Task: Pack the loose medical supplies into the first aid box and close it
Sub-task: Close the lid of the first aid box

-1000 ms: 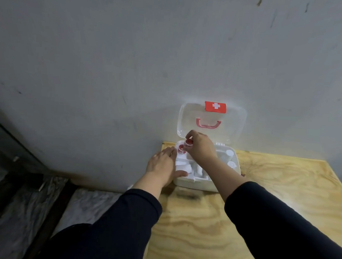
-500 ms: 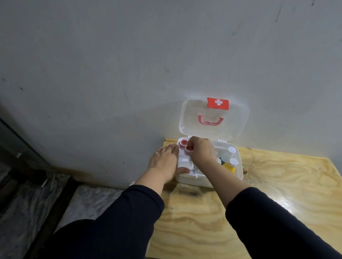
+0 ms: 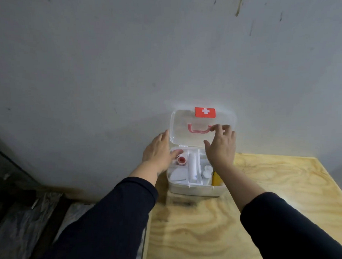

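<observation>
Nearest the camera, two dark sleeves (image 3: 111,220) reach out over the plywood table (image 3: 260,221). The first aid box (image 3: 195,187) sits at the table's far left corner, against the grey wall (image 3: 130,59), its clear lid (image 3: 186,120) standing upright.

Half a second ago the right hand was down among the compartments with a small red-capped item; now it has lifted out, empty. The red-capped bottle (image 3: 181,160) lies in the box's 10 o'clock compartment, a white roll (image 3: 192,166) beside it, a yellow bottle (image 3: 216,179) at the 3 o'clock side.

The left hand (image 3: 158,151) has risen from the box's left wall: it is open, holding nothing, fingertips by the lid's left edge. The right hand (image 3: 222,146) is spread open, fingers raised before the lid near the red handle (image 3: 197,129); contact with the lid cannot be told.
</observation>
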The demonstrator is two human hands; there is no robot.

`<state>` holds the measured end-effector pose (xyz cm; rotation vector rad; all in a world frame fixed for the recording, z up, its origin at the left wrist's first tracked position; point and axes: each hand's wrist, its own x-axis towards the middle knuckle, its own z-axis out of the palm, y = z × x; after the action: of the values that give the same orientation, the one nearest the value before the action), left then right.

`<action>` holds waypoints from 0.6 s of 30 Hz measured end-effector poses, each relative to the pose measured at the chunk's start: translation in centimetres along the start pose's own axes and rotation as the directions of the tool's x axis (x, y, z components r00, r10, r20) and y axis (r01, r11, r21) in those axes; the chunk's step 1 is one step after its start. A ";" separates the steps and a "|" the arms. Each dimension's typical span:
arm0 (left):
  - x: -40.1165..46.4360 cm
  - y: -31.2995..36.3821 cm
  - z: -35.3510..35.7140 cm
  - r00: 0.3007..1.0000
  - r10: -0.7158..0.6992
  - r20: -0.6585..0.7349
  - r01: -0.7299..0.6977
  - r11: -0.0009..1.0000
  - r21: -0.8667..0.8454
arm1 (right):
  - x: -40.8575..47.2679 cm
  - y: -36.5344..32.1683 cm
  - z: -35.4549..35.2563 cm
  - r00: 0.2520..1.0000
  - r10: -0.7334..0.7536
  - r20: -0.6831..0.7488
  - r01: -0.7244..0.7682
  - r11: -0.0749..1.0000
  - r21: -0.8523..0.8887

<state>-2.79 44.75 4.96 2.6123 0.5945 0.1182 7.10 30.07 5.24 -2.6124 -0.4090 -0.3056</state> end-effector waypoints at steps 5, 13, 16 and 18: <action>4.3 2.6 -2.3 0.991 0.060 -0.122 -0.060 0.998 0.001 | 4.5 0.6 -2.2 0.993 0.116 -0.018 -0.116 0.993 0.004; 4.6 4.3 -2.3 0.989 0.067 -0.132 -0.060 0.997 0.053 | 5.5 0.3 -3.0 0.989 0.132 0.072 -0.144 0.968 0.205; 2.1 4.2 -2.2 0.982 0.099 -0.159 -0.088 0.993 0.077 | 3.1 0.7 -3.6 0.994 0.102 0.041 -0.109 0.967 0.230; -0.1 4.3 -1.9 0.979 0.112 -0.172 -0.096 0.991 0.098 | 1.0 1.2 -4.1 0.997 0.064 0.031 -0.070 0.969 0.238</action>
<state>-1.55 42.07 8.60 2.7389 0.5335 0.3694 7.85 27.25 8.56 -2.3895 -0.3417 -0.1900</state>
